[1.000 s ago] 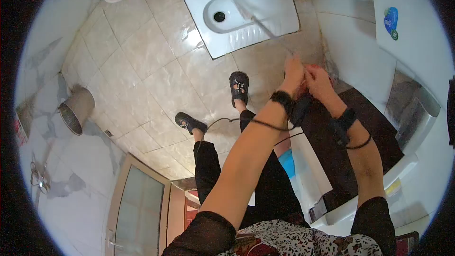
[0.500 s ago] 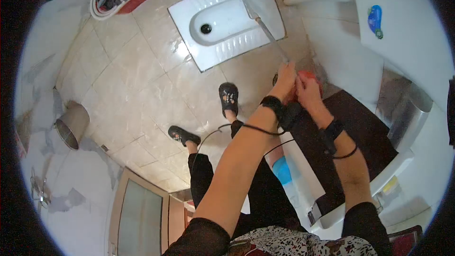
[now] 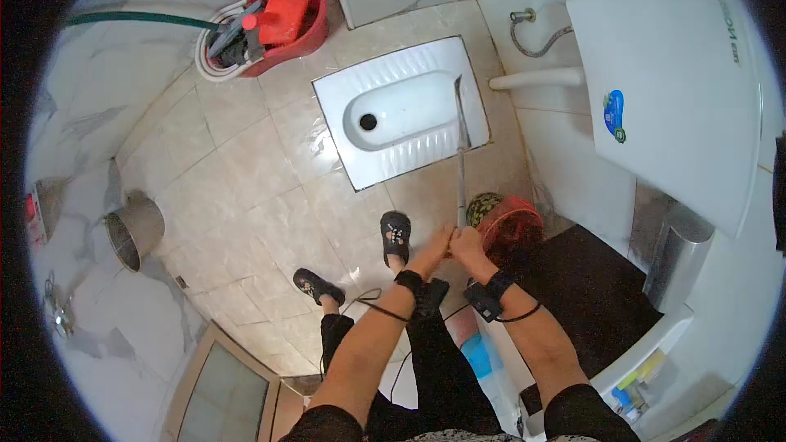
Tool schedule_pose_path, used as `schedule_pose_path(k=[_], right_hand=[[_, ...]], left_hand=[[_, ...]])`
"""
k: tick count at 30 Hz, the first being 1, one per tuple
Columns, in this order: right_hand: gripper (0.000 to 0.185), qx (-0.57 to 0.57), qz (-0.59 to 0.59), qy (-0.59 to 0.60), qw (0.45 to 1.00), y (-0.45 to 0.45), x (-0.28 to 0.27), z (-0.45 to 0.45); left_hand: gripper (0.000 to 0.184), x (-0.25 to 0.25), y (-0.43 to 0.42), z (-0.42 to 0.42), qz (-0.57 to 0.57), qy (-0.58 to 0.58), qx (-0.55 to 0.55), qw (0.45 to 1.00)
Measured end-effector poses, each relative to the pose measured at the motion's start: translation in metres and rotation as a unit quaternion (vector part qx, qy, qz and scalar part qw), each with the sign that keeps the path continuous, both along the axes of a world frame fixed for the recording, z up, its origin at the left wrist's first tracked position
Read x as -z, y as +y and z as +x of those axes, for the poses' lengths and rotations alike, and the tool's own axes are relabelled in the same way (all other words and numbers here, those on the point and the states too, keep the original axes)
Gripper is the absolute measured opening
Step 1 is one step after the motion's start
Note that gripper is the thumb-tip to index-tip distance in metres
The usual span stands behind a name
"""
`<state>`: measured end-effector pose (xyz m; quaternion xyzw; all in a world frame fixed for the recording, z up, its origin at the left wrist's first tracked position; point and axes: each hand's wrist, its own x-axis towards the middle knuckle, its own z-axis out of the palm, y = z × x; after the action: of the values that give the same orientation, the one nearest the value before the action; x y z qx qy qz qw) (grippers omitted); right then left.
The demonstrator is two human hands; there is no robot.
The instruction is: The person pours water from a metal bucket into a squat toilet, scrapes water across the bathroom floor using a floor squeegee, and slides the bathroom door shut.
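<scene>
My left hand (image 3: 435, 250) and my right hand (image 3: 468, 247) are close together in front of me, both closed around the near end of a thin grey stick (image 3: 461, 184). The stick reaches away from my hands, and its far end lies over the right part of the white squat toilet (image 3: 417, 160). Just beyond my right hand stand a red basket (image 3: 514, 217) and a round patterned green object (image 3: 483, 208). Black bands with small boxes and cables are on both wrists.
A red bucket (image 3: 315, 29) with cleaning things stands at the back left, a green hose (image 3: 143, 18) leading to it. A metal bin (image 3: 137, 229) is at left. The white cistern (image 3: 671, 90), a pipe (image 3: 536, 78) and a dark surface (image 3: 585, 295) are at right.
The view has tilted up, showing more of the back wall and cistern. Both hands have moved nearer my body and away from the red basket, and the stick now points more straight ahead.
</scene>
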<state>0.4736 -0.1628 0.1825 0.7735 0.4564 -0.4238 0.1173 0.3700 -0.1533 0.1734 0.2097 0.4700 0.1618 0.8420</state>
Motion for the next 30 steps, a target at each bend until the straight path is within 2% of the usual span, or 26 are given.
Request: schedule_pose_path(k=[2, 3, 5, 6, 9, 10, 14, 17, 18, 19, 21, 24, 25, 27, 29, 30], right_hand=[[0.033, 0.065, 0.046, 0.077, 0.994, 0.003, -0.02, -0.006], [0.033, 0.098, 0.067, 0.116, 0.986, 0.005, -0.028, -0.008], [0.033, -0.016, 0.078, 0.09, 0.993, 0.016, -0.039, -0.001], [0.033, -0.073, 0.085, 0.075, 0.991, 0.023, -0.042, 0.005], [0.029, -0.098, 0.09, -0.022, 0.991, 0.068, -0.029, 0.023], [0.026, -0.11, 0.098, -0.05, 0.988, 0.092, -0.019, 0.029], [0.016, -0.115, 0.178, -0.045, 0.976, 0.179, 0.028, 0.022], [0.016, -0.111, 0.09, -0.017, 0.99, 0.171, 0.043, -0.013], [0.016, -0.161, 0.164, -0.003, 0.973, 0.143, 0.076, -0.005], [0.02, -0.152, 0.165, 0.005, 0.975, 0.128, 0.082, 0.0], [0.028, -0.133, 0.16, 0.025, 0.978, 0.101, 0.08, -0.001], [0.039, -0.211, 0.127, 0.083, 0.966, 0.13, -0.009, -0.021], [0.041, -0.248, 0.158, 0.087, 0.952, 0.141, -0.015, -0.028], [0.046, -0.324, 0.221, 0.095, 0.915, 0.185, -0.011, -0.051], [0.035, -0.338, 0.213, 0.089, 0.913, 0.234, 0.005, -0.092], [0.035, -0.338, 0.233, 0.109, 0.905, 0.253, 0.021, -0.109]], left_hand=[[0.036, -0.01, 0.012, -0.017, -0.166, -0.029, -0.029, 0.985], [0.037, -0.012, 0.016, -0.021, -0.17, -0.046, -0.038, 0.984], [0.041, -0.014, 0.022, -0.03, -0.175, -0.08, -0.059, 0.98], [0.05, -0.005, 0.025, -0.032, -0.155, -0.08, -0.047, 0.984], [0.055, -0.003, 0.042, -0.044, -0.089, -0.072, -0.1, 0.988], [0.061, 0.003, 0.048, -0.048, -0.094, -0.072, -0.086, 0.989], [0.058, 0.01, 0.061, -0.063, -0.087, -0.033, -0.096, 0.991], [0.052, 0.013, 0.051, -0.08, -0.098, -0.001, -0.109, 0.989], [0.049, 0.007, 0.05, -0.088, -0.098, 0.01, -0.117, 0.988], [0.047, 0.003, 0.05, -0.095, -0.092, 0.021, -0.125, 0.988], [0.043, 0.02, 0.029, -0.11, -0.122, 0.029, -0.143, 0.982], [0.039, 0.04, 0.003, -0.138, -0.142, 0.053, -0.166, 0.974], [0.038, 0.042, -0.005, -0.146, -0.148, 0.06, -0.167, 0.973], [0.036, 0.044, -0.016, -0.157, -0.163, 0.068, -0.186, 0.967], [0.034, 0.045, -0.019, -0.164, -0.176, 0.071, -0.204, 0.96], [0.034, 0.043, -0.018, -0.165, -0.18, 0.068, -0.21, 0.959]])
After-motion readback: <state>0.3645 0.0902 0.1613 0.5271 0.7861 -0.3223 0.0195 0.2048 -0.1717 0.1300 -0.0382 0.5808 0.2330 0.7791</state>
